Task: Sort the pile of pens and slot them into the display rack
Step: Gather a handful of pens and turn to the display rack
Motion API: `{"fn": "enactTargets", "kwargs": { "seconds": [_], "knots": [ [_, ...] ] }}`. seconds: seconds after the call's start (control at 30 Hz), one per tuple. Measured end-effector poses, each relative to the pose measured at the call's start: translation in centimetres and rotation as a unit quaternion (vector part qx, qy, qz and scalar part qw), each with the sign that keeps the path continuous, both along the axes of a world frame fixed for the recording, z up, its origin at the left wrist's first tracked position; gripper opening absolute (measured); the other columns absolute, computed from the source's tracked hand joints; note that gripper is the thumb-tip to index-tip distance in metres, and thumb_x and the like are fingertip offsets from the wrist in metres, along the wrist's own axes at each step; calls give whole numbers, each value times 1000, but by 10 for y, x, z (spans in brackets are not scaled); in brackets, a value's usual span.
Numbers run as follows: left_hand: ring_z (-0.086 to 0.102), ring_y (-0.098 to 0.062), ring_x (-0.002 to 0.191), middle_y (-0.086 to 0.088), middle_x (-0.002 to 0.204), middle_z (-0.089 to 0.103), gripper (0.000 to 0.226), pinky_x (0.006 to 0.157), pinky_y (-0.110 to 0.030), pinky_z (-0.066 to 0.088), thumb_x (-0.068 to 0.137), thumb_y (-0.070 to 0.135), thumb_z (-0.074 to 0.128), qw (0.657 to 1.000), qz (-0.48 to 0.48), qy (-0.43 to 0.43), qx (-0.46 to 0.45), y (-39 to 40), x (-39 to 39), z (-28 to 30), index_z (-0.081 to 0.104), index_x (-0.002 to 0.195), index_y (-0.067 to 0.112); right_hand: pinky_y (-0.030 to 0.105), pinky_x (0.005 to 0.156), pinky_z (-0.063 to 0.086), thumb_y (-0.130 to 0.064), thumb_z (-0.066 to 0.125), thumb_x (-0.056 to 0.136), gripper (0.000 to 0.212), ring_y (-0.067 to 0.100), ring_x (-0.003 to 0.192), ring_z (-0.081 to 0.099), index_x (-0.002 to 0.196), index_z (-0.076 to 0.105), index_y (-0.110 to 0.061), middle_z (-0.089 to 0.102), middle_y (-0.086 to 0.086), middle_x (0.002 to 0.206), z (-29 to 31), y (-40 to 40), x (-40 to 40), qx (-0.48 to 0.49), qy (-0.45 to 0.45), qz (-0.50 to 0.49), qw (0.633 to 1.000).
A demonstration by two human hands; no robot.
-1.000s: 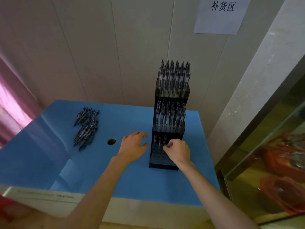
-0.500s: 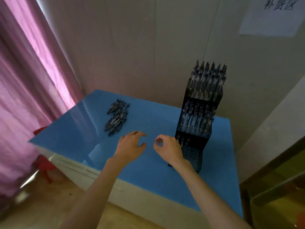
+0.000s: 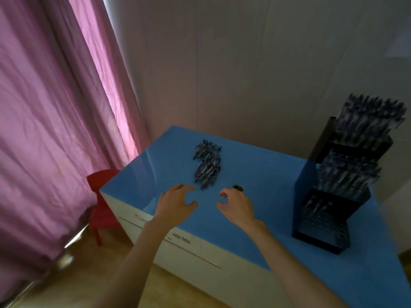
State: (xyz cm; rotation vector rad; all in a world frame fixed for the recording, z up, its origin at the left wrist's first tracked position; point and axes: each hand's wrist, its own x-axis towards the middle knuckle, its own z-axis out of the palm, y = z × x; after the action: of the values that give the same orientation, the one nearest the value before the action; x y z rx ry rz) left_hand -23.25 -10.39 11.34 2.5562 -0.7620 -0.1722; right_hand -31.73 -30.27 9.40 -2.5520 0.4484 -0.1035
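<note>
Left hand (image 3: 176, 202) and right hand (image 3: 236, 205), both loose and empty, hover mid-frame just below the pens (image 3: 208, 166); a hasty grab could scatter them off the tabletop (image 3: 266, 174).

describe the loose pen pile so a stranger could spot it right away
Start at the blue table. The pen pile lies on its far left part, toward the pink curtain. Unlike the pens standing upright in the black rack, these lie flat and loose.

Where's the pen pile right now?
In the head view, the pen pile lies on the blue table, just beyond the left hand, well left of the display rack.
</note>
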Motion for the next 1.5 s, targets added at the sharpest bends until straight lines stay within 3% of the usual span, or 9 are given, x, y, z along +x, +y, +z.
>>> {"fn": "enactTargets", "kwargs": {
  "seconds": [0.07,0.37,0.5,0.67,0.93,1.0,1.13,1.3,1.5],
  "knots": [
    [54,-20,123,8,138,53,51,102,-43,46,90,46,63,1000,-10,9,11,24,18,-2,51,138,34,37,84,55,-39,60,97,40,19,101,65,130,60,-17,65,0,124,-2,21,15,6,-1,-15,1000],
    [60,-16,104,8,128,56,43,91,-37,51,92,44,61,998,-49,29,-10,75,84,-14,55,133,32,35,81,55,-34,62,95,33,18,93,65,124,63,-18,68,-1,115,-7,74,55,30,-15,-101,994],
    [60,-18,105,5,129,56,41,92,-42,52,94,42,59,996,-72,51,-14,73,109,-23,55,132,29,32,82,54,-31,61,96,33,17,95,65,125,63,-17,67,-1,121,-10,73,63,34,-11,-132,991],
    [63,-18,100,6,126,58,37,86,-37,53,93,41,60,995,-80,66,-4,53,145,-32,58,129,31,22,82,45,-27,62,96,30,15,108,63,124,64,-16,65,-2,127,-21,60,85,44,-14,-156,987],
    [62,-17,104,6,116,65,25,88,-35,53,91,36,62,993,-46,110,1,4,204,-48,66,114,27,31,78,54,-24,63,95,21,15,91,64,114,67,-17,69,-1,113,-41,28,137,70,-23,-179,981],
    [64,-17,96,6,107,68,20,82,-35,55,90,35,61,993,-22,116,5,-11,217,-54,68,106,25,35,77,57,-24,63,96,21,17,88,67,114,67,-16,71,-1,111,-49,18,148,77,-16,-183,980],
    [60,-17,78,5,91,67,15,67,-30,52,92,33,55,993,-1,109,41,-34,232,-68,67,97,24,25,78,51,-21,63,95,21,13,96,65,114,68,-15,70,-2,113,-66,-3,163,95,-23,-198,975],
    [57,-17,77,3,92,67,16,64,-29,45,94,33,57,990,6,130,46,-57,247,-87,67,98,21,27,82,52,-19,63,95,19,14,98,64,113,68,-14,70,0,113,-78,-19,175,106,-12,-217,970],
    [57,-20,79,-3,93,63,31,66,-33,47,99,42,52,991,3,124,41,-107,256,-103,59,107,12,23,78,46,-16,63,95,17,11,92,61,111,69,-13,70,0,113,-89,-36,186,104,-13,-229,968]
  ]
}}
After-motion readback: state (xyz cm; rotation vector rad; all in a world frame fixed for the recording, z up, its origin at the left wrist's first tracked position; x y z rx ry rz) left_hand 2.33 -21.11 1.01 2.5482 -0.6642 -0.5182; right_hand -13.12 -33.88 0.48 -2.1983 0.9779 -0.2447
